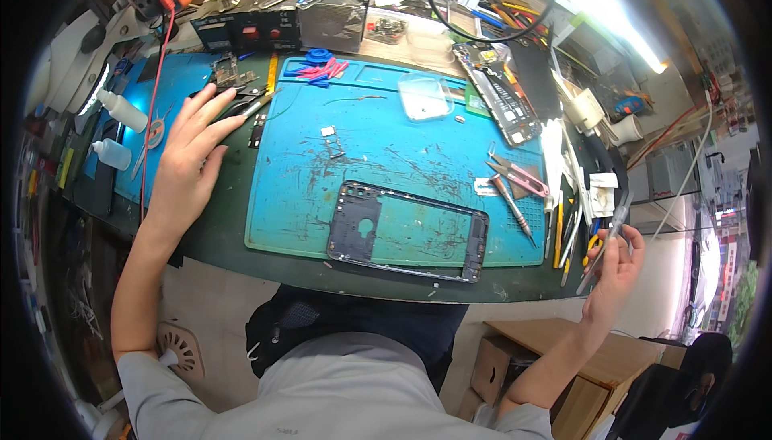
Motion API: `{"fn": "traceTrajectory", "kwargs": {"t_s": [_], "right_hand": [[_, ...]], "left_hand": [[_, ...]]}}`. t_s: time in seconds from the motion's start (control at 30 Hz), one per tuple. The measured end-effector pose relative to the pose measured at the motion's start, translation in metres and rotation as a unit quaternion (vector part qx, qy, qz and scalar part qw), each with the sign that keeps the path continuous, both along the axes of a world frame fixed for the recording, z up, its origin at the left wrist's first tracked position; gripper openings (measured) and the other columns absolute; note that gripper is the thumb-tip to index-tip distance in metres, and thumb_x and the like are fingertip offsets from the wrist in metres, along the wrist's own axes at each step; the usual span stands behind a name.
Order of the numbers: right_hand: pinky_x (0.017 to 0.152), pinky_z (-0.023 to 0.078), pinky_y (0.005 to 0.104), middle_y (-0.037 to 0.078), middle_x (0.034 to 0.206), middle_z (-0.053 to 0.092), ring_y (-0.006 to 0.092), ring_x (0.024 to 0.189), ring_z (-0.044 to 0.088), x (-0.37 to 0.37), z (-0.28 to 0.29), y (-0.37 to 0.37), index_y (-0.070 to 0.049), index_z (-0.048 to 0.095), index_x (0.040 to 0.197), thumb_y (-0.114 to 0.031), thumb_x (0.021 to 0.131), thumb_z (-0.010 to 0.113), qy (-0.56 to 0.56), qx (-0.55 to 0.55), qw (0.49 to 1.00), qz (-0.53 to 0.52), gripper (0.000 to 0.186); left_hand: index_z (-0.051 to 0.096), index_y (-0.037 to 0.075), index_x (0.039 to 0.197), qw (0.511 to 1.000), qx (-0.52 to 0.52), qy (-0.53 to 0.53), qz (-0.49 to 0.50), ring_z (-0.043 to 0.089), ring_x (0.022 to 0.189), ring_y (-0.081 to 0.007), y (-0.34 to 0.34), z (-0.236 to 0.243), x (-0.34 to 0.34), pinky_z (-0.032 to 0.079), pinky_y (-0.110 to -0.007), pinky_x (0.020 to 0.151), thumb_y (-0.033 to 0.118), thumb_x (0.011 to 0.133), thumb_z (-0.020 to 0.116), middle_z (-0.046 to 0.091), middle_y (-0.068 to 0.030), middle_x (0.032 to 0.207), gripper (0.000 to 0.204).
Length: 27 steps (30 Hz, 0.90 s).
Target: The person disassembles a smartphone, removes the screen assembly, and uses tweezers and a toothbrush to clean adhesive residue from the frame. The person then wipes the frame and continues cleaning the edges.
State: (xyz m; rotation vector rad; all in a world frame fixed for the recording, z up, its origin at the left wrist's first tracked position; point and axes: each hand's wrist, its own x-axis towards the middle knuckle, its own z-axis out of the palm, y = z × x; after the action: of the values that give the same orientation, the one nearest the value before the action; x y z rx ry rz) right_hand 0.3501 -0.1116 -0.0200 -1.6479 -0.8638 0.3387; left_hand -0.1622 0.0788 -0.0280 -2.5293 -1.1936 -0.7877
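My left hand [193, 139] reaches over the left side of the bench, its fingers stretched out and apart. Its fingertips are close to a pen-like tool [256, 107] and some small metal parts [229, 70]; whether they touch is hard to tell. At the right edge my right hand [615, 271] grips a slim greyish tool [605, 251], held at a slant; its exact kind is not clear. Between the hands, a dark phone frame [354, 223] with a large opening lies near the front of a blue work mat [297, 191].
On the mat lie pink-handled nippers [527, 179], a pen-shaped tool [515, 208], a clear plastic box [425, 96] and small metal pieces [331, 144]. An opened phone [498, 94] sits at the back right. White bottles [121, 110] stand left. A cable loop [432, 2] hangs overhead.
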Motion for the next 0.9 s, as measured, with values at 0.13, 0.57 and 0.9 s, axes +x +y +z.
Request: {"fn": "traceTrajectory", "kwargs": {"t_s": [0.13,0.57,0.9], "right_hand": [[0.052,0.052,0.0177,0.009,0.114,0.07,0.0068,0.084,0.069,-0.004,0.006,-0.004,-0.001,0.054,0.148,-0.01,0.11,0.058,0.153,0.039,0.981,0.111,0.039],[0.074,0.063,0.0324,0.014,0.099,0.074,0.024,0.082,0.076,-0.107,-0.01,0.025,0.004,0.067,0.135,-0.03,0.105,0.073,-0.058,0.016,0.941,0.333,0.046],[0.071,0.064,0.0339,0.018,0.102,0.078,0.0301,0.084,0.079,-0.146,-0.022,0.07,0.005,0.071,0.123,-0.001,0.082,0.089,-0.304,0.071,0.862,0.399,0.045]], "left_hand": [[0.076,0.004,0.121,0.994,-0.081,-0.072,0.006,0.063,0.13,-0.0319,0.004,-0.017,-0.03,0.046,-0.046,0.117,-0.013,0.089,0.069,0.069,-0.0108,0.142,0.036],[0.072,0.001,0.124,0.987,-0.112,-0.118,-0.004,0.069,0.103,-0.0276,-0.007,-0.004,-0.001,0.056,-0.038,0.089,-0.012,0.091,0.067,0.07,-0.0113,0.11,0.036],[0.052,-0.006,0.149,0.926,-0.282,-0.008,-0.25,0.058,0.136,-0.0387,-0.036,-0.007,0.091,0.046,-0.051,0.117,0.056,0.075,0.086,0.058,-0.0201,0.15,0.102]]}}
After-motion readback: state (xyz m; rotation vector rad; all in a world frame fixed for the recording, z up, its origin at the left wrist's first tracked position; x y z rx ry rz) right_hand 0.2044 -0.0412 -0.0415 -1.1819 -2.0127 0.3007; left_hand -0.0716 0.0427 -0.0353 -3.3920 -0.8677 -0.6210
